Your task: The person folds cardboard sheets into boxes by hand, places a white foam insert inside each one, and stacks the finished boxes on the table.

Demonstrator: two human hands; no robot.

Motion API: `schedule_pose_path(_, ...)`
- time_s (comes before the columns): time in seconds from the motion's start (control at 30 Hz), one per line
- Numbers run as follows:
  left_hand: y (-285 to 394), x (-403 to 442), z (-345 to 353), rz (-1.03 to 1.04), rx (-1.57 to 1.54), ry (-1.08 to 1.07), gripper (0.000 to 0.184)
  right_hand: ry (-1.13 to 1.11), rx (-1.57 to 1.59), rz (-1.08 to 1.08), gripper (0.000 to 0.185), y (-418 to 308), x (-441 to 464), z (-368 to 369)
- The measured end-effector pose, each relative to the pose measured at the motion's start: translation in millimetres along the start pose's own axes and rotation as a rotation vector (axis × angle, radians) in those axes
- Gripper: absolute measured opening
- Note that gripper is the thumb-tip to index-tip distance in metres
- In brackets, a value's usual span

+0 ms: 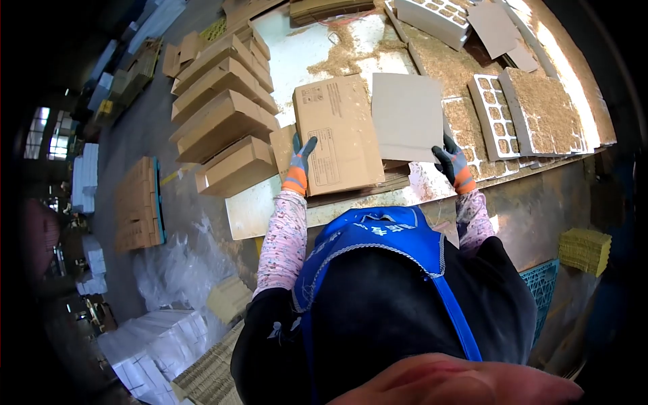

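Observation:
A brown cardboard box (337,128) with printing on its face lies on the table in front of me and looks folded flat. My left hand (299,164), in a grey and orange glove, grips its left edge, thumb on top. Just right of the box is a plain grey cardboard sheet (407,116). The fingers of my right hand (455,164), gloved the same way, close on the sheet's lower right corner. Fingers under both pieces are hidden. More flat cardboard (364,192) shows beneath the box.
Several open cardboard boxes (223,125) stand in a row at the left. White foam trays with square cells (495,116) and a crumb-covered block (543,111) are at the right. Brown crumbs litter the white table (260,219). A pallet of cardboard (137,202) stands on the floor.

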State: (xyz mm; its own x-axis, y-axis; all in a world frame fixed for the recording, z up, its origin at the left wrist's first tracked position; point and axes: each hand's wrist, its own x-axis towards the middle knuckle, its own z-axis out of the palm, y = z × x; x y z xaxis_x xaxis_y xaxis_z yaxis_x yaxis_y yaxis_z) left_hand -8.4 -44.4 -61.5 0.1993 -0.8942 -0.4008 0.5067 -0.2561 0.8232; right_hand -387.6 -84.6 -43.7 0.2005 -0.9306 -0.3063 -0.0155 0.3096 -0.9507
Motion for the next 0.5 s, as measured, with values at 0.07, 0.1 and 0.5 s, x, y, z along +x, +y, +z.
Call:
schedule_pose_path(0.07,0,5,-5,-0.004,-0.025,-0.011,0.063,-0.057,-0.021,-0.041,0.049,1,20,-6)
schedule_pose_path(0.1,-2,7,-8,-0.007,-0.055,-0.029,0.072,-0.106,-0.166,-0.241,0.051,9,34,-10)
schedule_pose_path(0.5,3,-11,14,0.071,0.05,0.01,0.054,-0.228,-0.121,-0.068,0.05,-8,29,7)
